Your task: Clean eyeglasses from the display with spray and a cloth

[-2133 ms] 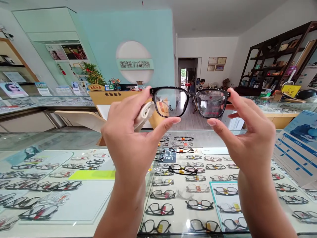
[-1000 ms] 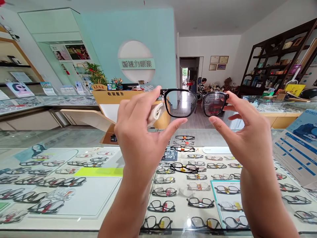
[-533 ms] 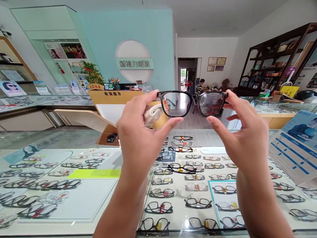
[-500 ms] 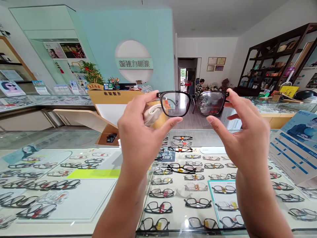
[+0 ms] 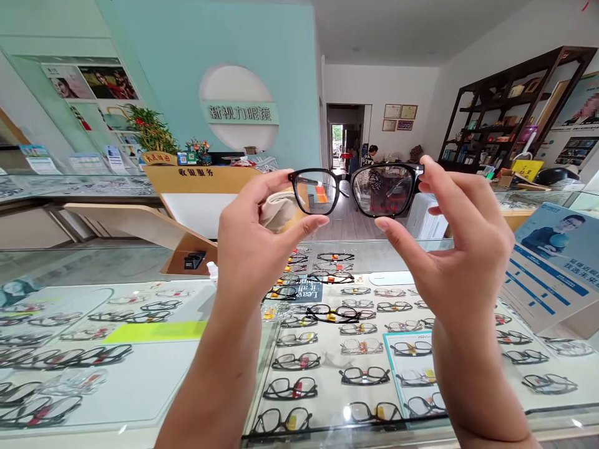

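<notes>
A pair of black-framed eyeglasses [image 5: 345, 178] is held up over the counter, lenses facing me. My left hand [image 5: 253, 234] pinches the left end of the frame between thumb and fingers. A bundled beige cloth [image 5: 279, 211] shows in the curl of that same hand, partly hidden by the thumb and the lens rim. At the opposite end, my right hand [image 5: 461, 240] grips the frame's upper right corner with its fingers, the thumb by the lower rim. Small red marks show on the right lens. The temples are mostly hidden behind the lenses.
Below my hands stands a glass display case [image 5: 327, 430] with rows of eyeglasses. A slanted wooden board [image 5: 126, 218] rises beyond it at left. To the right leans a blue and white placard [image 5: 545, 262]. A person [image 5: 372, 156] is far back near a doorway.
The eyeglasses have turned, so the right lens looks larger and the left one narrower. Both hands have shifted slightly left, still holding the frame. The view has swung a little to the right.
</notes>
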The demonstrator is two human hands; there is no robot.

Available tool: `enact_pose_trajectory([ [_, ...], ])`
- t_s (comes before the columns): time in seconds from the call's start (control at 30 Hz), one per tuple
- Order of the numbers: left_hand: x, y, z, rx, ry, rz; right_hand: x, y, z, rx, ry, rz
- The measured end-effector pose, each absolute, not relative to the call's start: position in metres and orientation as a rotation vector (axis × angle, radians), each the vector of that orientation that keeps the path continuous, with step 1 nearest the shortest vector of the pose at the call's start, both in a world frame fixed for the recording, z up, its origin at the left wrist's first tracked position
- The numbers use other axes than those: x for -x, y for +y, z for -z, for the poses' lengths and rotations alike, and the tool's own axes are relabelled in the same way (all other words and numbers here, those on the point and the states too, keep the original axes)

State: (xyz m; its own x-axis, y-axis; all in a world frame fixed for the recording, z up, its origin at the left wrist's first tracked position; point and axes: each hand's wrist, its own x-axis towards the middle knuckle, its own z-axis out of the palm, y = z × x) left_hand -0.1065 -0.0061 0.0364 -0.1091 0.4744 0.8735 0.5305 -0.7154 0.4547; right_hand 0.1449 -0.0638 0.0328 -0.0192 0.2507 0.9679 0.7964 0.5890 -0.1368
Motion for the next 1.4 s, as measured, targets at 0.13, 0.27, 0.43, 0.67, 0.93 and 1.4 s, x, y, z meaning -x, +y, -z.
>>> enact_pose_trajectory([
  [0.13,0.105,-0.005,-0.036,2.059,-1.15,2.001,-0.142,-0.065,-0.035,0.935,-1.577,0.565],
  [0.27,0.104,-0.005,-0.036,2.036,-1.118,1.982,-0.14,-0.065,-0.035,0.935,-1.574,0.553],
  [0.43,0.104,-0.006,-0.035,1.973,-1.085,1.987,-0.142,-0.062,-0.033,0.957,-1.589,0.525],
  [0.67,0.1,-0.011,-0.036,1.94,-1.084,1.995,-0.143,-0.055,-0.033,0.973,-1.573,0.47],
  [0.93,0.096,-0.022,-0.036,1.895,-1.055,1.956,-0.153,-0.032,-0.028,0.965,-1.584,0.097],
  [1.4,0.092,-0.024,-0.034,1.875,-1.021,1.889,-0.155,-0.033,-0.03,1.016,-1.587,0.118],
])
